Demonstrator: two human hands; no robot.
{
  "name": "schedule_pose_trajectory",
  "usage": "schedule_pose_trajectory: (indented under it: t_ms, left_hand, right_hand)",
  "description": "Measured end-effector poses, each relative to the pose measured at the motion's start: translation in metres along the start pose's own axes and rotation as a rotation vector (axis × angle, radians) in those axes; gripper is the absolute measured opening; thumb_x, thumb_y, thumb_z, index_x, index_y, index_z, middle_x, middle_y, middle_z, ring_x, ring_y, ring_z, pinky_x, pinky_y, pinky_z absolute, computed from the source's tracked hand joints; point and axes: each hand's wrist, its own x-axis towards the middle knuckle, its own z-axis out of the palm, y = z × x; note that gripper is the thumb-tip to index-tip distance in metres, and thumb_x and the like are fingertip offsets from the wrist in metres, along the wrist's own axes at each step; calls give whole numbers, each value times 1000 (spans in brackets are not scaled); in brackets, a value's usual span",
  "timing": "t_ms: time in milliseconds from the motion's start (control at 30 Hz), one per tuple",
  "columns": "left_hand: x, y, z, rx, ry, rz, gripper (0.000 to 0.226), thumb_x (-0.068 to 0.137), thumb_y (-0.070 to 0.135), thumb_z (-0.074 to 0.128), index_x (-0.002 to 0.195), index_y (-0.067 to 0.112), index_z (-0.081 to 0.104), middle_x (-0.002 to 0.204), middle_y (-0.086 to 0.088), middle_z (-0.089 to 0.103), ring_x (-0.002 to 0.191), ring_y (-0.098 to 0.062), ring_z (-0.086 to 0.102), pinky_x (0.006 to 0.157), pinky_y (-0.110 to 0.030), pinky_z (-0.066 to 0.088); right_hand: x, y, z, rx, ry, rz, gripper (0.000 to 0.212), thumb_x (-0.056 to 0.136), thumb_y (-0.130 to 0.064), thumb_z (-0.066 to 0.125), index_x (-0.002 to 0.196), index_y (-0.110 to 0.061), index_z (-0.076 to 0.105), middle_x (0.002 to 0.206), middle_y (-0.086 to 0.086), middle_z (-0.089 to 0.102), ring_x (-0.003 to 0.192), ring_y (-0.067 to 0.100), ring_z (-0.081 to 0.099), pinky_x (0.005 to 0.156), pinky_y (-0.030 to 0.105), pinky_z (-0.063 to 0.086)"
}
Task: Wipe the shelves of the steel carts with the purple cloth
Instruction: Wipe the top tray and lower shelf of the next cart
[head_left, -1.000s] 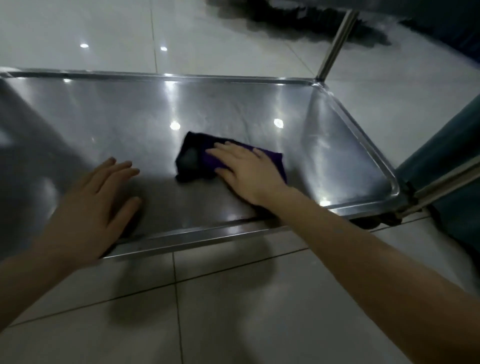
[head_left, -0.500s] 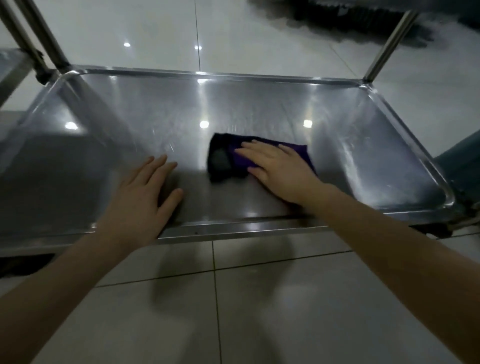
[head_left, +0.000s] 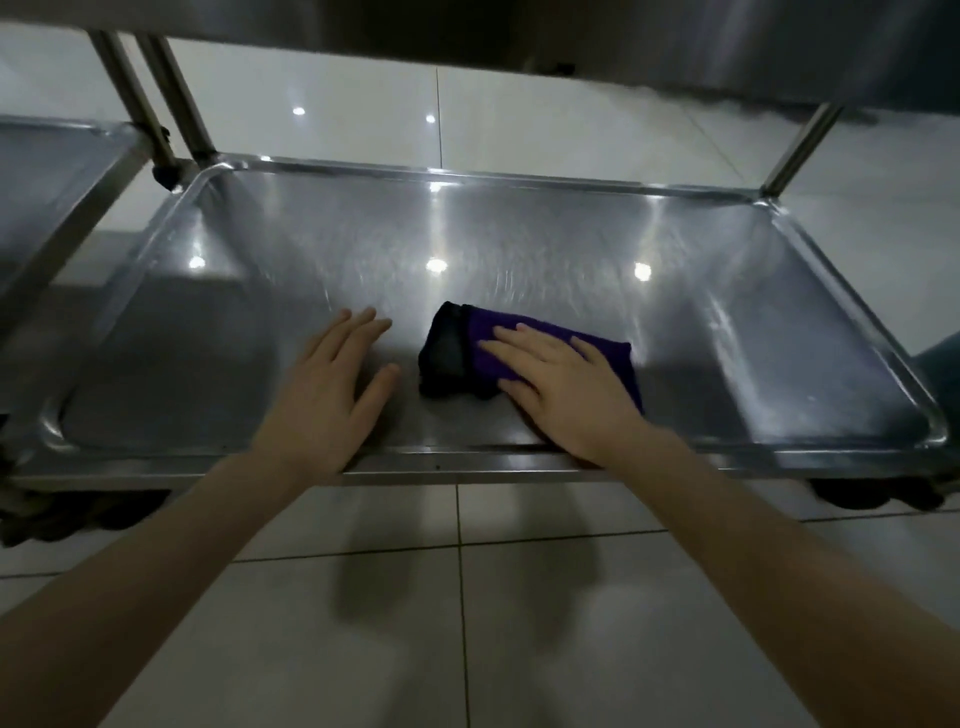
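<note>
The bottom shelf (head_left: 571, 228) of a steel cart fills the middle of the view, a shallow tray with a raised rim. A folded purple cloth (head_left: 462, 358) lies on it near the front edge, dark at its left end. My right hand (head_left: 561, 384) presses flat on the cloth, fingers spread and pointing left. My left hand (head_left: 332, 395) rests flat on the bare steel just left of the cloth, holding nothing.
The underside of an upper shelf (head_left: 519, 36) hangs close overhead. Cart posts (head_left: 176, 93) rise at the back left and a post (head_left: 800, 150) at the back right. A second cart's shelf (head_left: 47, 171) sits at the left. Tiled floor (head_left: 467, 597) lies below.
The view has swung left, bringing the whole shelf and the neighbouring cart into sight. Both hands sit closer together near the shelf's front middle, the cloth still under my right hand.
</note>
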Motion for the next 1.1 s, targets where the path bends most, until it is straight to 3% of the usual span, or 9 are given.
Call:
schedule_pose_trajectory:
  t_ms: [100,233,300,467,567,633,733,833,1100]
  left_hand:
    - [-12,-31,-23,146,-4,69,58,96,49,34,143,16,41,152,-5,37,144,-23,26,115,-48,25]
    - [-38,-71,-47,203,46,-35,67,92,59,27,142,17,40,149,-8,41,142,-27,26,114,-52,27]
    - [-38,-70,-44,245,56,-20,65,92,58,28,141,17,42,148,-8,41,142,-28,28,113,-52,28]
    - [-38,-66,-45,187,87,-47,66,91,58,28,141,17,43,150,-6,40,144,-25,25,113,-52,27]
    - [-39,-73,-52,149,92,-33,65,91,56,31,141,17,41,150,-7,38,144,-25,23,115,-49,24]
    - [-41,-89,-63,193,96,-48,64,91,55,31,142,17,40,150,-9,38,143,-28,25,114,-51,25]
    - [-50,-115,-80,206,93,-169,65,90,56,31,142,17,38,148,-12,39,140,-32,29,109,-54,31]
    - [-52,-120,-79,264,88,-166,63,91,55,30,143,20,37,151,-7,37,143,-28,24,111,-50,25]
    - [-53,-123,-82,210,105,-153,63,91,57,31,144,23,35,153,-3,33,144,-23,22,116,-48,21]
  right_hand:
    - [-29,61,-13,37,44,249,46,101,-37,41,146,-35,36,155,-13,30,144,9,22,116,46,23]
    - [-70,100,-27,-3,90,587,46,101,-31,40,147,-29,37,156,-5,32,142,19,28,113,50,27]
    - [-57,66,-18,-27,90,528,45,101,-32,40,145,-34,37,155,-10,31,143,14,25,112,49,26]
    - [-16,-71,19,5,-27,9,45,102,-38,36,146,-42,30,156,-19,23,145,4,13,116,46,10]
    - [-11,-75,10,30,-72,-88,46,102,-39,36,147,-42,28,157,-20,21,145,2,12,116,41,7]
    - [-25,-41,2,27,-39,-2,46,102,-39,38,147,-42,30,156,-19,23,145,1,14,117,39,12]
    - [-52,21,-16,14,38,341,44,101,-37,38,145,-37,36,155,-13,30,144,8,22,115,45,22]
    - [-44,21,-17,1,42,535,44,102,-35,34,146,-34,36,156,-9,30,144,14,24,115,49,21]
    - [18,-146,27,36,-86,-168,43,102,-41,36,145,-42,34,155,-20,24,144,2,16,115,37,13]
